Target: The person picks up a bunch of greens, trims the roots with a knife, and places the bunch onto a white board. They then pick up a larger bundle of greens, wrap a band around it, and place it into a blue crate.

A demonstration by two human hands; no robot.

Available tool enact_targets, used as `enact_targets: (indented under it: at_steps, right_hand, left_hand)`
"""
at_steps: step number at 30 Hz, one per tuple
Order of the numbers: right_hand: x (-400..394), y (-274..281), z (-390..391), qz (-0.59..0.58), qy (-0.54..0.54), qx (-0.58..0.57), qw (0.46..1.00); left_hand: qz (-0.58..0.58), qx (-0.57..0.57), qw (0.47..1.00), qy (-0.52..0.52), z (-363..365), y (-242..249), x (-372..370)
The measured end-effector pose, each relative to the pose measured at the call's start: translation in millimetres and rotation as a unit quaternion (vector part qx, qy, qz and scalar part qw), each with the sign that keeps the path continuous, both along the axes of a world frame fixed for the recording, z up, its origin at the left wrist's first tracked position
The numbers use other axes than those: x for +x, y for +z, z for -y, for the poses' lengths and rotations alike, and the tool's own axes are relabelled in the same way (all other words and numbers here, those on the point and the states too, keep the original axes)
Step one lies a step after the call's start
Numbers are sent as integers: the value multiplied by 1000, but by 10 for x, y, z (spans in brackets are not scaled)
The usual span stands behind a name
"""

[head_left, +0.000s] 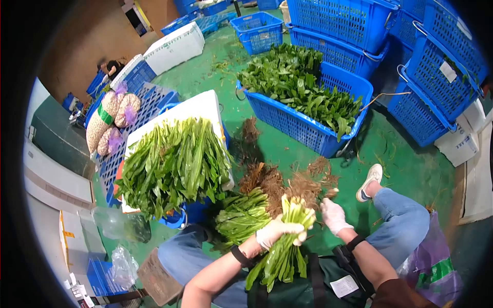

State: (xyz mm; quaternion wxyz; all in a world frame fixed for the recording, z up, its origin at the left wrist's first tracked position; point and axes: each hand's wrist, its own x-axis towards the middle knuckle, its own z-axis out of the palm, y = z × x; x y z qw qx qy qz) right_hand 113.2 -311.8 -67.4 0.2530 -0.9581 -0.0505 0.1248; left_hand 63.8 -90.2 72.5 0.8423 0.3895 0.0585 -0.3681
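Observation:
My left hand (280, 232), in a white glove, is wrapped round a bunch of long green leaves (277, 264) with pale stems pointing up and away from me. To its right, my gloved right hand (335, 215) is closed near brown roots (319, 177); a small bit of root or stem shows at its fingertips, too small to name. More leafy greens (241, 218) lie on the floor left of the held bunch, beside a heap of brown roots. A large pile of the same leaves (174, 164) rests on a white foam board (205, 105) at the left.
A blue crate (298, 120) of leafy greens stands ahead. Stacked blue crates (339, 23) fill the back right. Netted bags of pale bulbs (110, 120) lie at the left. Another person (110, 68) is far back left. A purple bag (436, 262) lies at the right.

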Motion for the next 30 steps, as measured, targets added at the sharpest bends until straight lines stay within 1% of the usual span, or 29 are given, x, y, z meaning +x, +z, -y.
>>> enact_targets:
  at_steps: [1,2,3,4,5,6,7,8,9,10,12,14,16,18,20,22,24,27,29,30]
  right_hand:
    - [4,30,-32,86,-23,26,996]
    - [-6,58,-23,87,-22,25,996]
    - [-25,464,-87,81,-45,160,983]
    - [-64,753,-145,71,-69,293,951]
    - [-118,835,-180,117,-47,312,942]
    - [-136,899,-207,116,-47,313,941]
    - [-146,953,-232,190,31,292,937]
    - [-151,979,-248,263,105,267,921]
    - [-146,966,-257,271,129,236,924]
    - [-142,963,-262,272,126,236,924]
    - [-149,955,-285,267,155,230,923]
    - [-165,935,-290,275,154,234,920]
    - [-179,906,-270,292,148,212,921]
    - [-173,884,-234,298,140,201,922]
    - [-155,903,-221,305,136,193,923]
    - [-142,962,-231,337,104,186,917]
    - [-123,963,-214,324,114,195,919]
    - [-110,962,-200,327,132,172,920]
    - [-98,930,-179,308,146,161,926]
    - [-97,912,-177,308,146,162,926]
  left_hand:
    - [11,13,1000,-13,-1,40,-2]
    - [12,11,1000,-11,-38,34,22]
    - [37,13,999,-13,-80,4,50]
    - [62,16,998,-15,-112,-41,68]
    - [53,8,998,-12,-136,-97,85]
    - [52,9,999,-12,-146,-145,87]
    - [36,-3,999,-12,-156,-189,78]
    - [20,-17,1000,-15,-155,-207,73]
    - [13,-26,999,-17,-139,-201,65]
    - [13,-26,999,-21,-121,-206,71]
    - [16,-25,999,-34,-91,-229,59]
    - [9,-28,999,-30,-63,-266,45]
    - [11,-4,998,-56,-36,-246,59]
    - [12,-8,998,-61,-15,-243,78]
    - [37,21,996,-75,-34,-258,116]
    - [39,36,995,-80,-31,-209,139]
    - [40,50,994,-85,-32,-203,154]
    - [33,57,994,-91,-44,-242,188]
    - [60,100,986,-119,-59,-241,222]
    - [59,100,986,-119,-71,-231,245]
